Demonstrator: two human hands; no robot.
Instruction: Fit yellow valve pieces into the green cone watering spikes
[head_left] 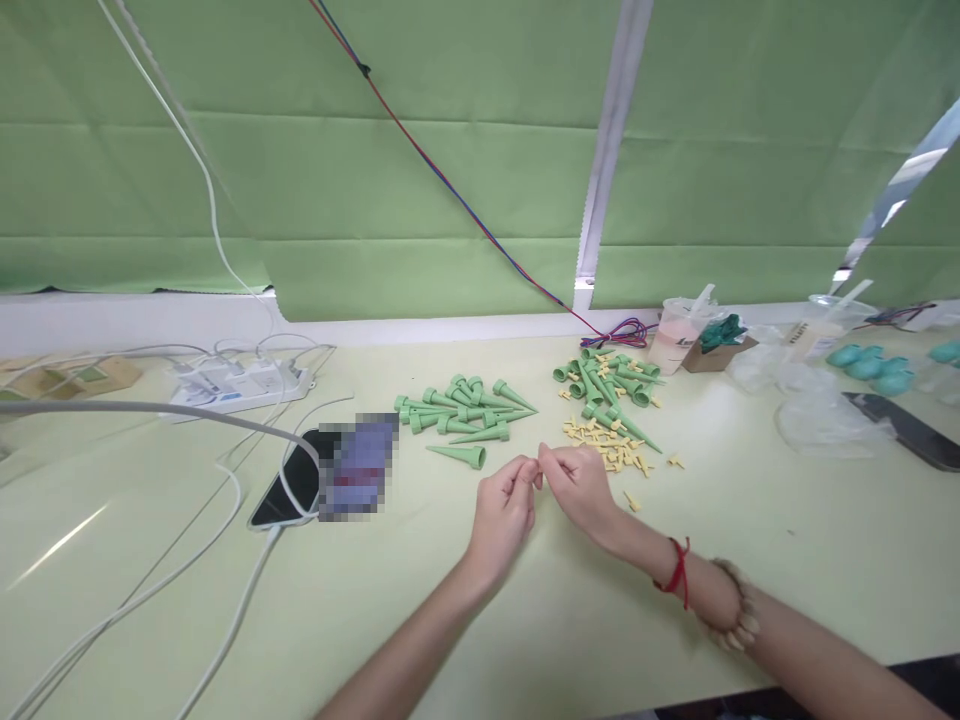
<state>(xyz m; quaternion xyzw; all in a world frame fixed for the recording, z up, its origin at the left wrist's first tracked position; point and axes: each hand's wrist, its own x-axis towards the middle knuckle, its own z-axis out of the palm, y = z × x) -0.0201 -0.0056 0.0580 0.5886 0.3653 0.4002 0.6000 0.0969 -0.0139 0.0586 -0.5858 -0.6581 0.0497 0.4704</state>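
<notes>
While my left fingers and right fingers pinch, I can't tell what. Left cones seem done; right cones and yellow pieces wait.

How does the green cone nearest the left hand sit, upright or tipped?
Tipped: the cone lies lengthwise on the table, point to the left, wide end nearer the left hand.

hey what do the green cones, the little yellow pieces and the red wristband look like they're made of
Green cones: probably molded plastic, fairly matte; the shapes repeat evenly, with smooth tapers and hollow collars.
Yellow pieces: likely plastic too, going by their uniform color and matching shapes, though they're too small to judge finish.
Red wristband: apparently cord or thread, with loose ends at a knot.
</notes>
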